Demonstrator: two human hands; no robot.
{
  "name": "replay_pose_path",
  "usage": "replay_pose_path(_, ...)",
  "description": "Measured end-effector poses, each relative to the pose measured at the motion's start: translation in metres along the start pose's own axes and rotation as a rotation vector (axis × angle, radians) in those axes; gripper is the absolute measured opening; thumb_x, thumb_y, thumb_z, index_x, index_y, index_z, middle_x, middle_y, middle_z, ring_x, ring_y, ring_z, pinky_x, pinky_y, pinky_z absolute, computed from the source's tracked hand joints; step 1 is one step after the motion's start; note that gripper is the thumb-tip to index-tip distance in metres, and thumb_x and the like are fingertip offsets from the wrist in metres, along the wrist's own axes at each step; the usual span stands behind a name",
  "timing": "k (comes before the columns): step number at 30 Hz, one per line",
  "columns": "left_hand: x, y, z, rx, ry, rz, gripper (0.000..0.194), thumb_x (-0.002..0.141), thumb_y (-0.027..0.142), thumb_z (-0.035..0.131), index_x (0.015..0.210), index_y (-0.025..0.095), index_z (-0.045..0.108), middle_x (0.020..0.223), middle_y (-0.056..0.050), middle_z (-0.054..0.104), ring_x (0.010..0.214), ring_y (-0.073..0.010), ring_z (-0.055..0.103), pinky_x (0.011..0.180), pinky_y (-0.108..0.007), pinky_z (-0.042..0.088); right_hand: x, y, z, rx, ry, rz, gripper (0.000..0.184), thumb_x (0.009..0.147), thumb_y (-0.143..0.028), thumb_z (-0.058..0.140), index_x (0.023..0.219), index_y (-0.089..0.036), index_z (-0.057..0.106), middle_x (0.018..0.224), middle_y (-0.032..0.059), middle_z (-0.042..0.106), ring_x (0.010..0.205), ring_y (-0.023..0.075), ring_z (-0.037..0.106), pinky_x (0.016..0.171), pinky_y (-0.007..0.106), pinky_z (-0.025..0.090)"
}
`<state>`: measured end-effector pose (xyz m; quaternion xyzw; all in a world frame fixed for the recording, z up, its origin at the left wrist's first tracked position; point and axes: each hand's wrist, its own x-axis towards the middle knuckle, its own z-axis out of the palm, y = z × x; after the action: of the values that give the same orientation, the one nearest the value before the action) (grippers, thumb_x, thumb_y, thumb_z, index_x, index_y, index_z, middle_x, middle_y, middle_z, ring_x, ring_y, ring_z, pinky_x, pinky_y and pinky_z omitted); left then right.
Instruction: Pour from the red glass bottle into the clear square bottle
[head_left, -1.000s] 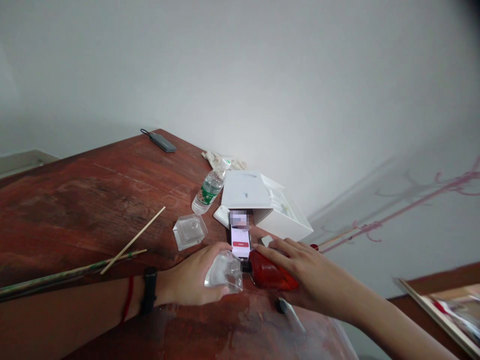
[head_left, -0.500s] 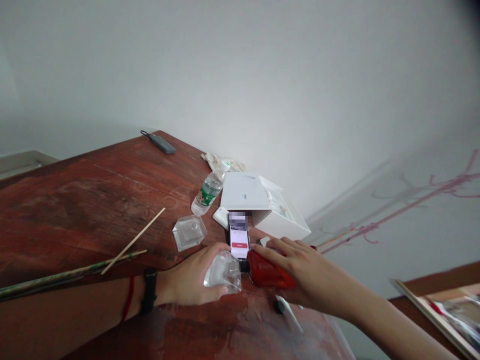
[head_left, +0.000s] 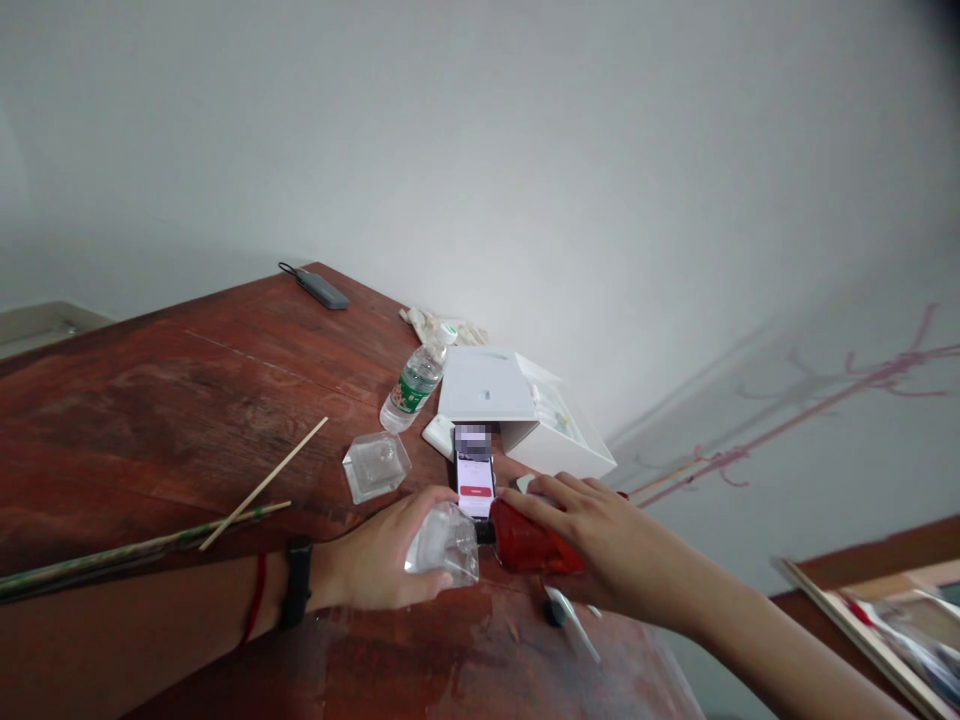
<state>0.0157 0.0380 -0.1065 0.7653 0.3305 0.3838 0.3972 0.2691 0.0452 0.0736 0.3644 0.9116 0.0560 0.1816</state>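
My left hand (head_left: 375, 560) is closed round a clear plastic container (head_left: 454, 550), thumb on the near side and fingers on the far side. In my right hand (head_left: 600, 530) lies a bottle of red liquid (head_left: 521, 540), tipped on its side over the table. Its black neck (head_left: 486, 532) points left and meets the container's right side; whether it enters the container I cannot tell. A lit phone (head_left: 475, 478) is just beyond both hands. Left of the phone sits a second clear plastic container (head_left: 377, 466).
A labelled water bottle (head_left: 414, 385) stands by a white box (head_left: 491, 385) near the wall. Wooden sticks (head_left: 262, 485) lie at left on the red-brown table (head_left: 247, 390). A grey device (head_left: 322, 288) is at the far corner. A white stick-like object (head_left: 576, 625) lies near my right hand.
The view has shifted very slightly. Both hands keep the same hold, with the bottle's neck still against the clear container.
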Motion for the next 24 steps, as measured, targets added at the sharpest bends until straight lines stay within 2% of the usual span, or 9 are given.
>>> replay_pose_path(6,0.000,0.001,0.000,-0.004,0.008,-0.009,0.075,0.080,0.023,0.072,0.149,0.024,0.043,0.148,-0.012,0.063,0.134,-0.0346,0.063,0.116,-0.047,0.050,0.001,-0.002,-0.003,-0.013,0.017,-0.006,0.079,0.087,-0.026,0.083,0.159,-0.034,0.050,0.159,0.0179,0.059,0.137,0.0434,0.064,0.108,0.064,0.055)
replay_pose_path(11,-0.001,0.004,-0.001,-0.015,0.018,0.004,0.075,0.079,0.024,0.072,0.149,0.025,0.043,0.147,-0.012,0.063,0.133,-0.0376,0.063,0.116,-0.050,0.049,0.002,-0.006,-0.008,-0.054,0.017,-0.017,0.080,0.087,-0.024,0.084,0.160,-0.030,0.051,0.154,0.0207,0.062,0.131,0.0426,0.068,0.106,0.063,0.057)
replay_pose_path(15,0.000,0.005,-0.002,-0.030,0.023,0.020,0.074,0.077,0.022,0.072,0.147,0.026,0.044,0.145,-0.011,0.064,0.131,-0.0367,0.064,0.116,-0.049,0.049,0.003,-0.007,-0.010,-0.072,0.020,-0.031,0.078,0.089,-0.028,0.083,0.160,-0.028,0.051,0.155,0.0217,0.062,0.125,0.0419,0.070,0.102,0.063,0.058)
replay_pose_path(24,0.000,0.005,0.000,-0.050,0.038,0.029,0.073,0.076,0.020,0.072,0.144,0.024,0.046,0.144,-0.011,0.063,0.133,-0.0367,0.063,0.117,-0.049,0.048,0.005,-0.009,-0.014,-0.111,-0.001,-0.045,0.082,0.086,-0.025,0.085,0.161,-0.026,0.050,0.154,0.0231,0.062,0.126,0.0418,0.069,0.103,0.062,0.057)
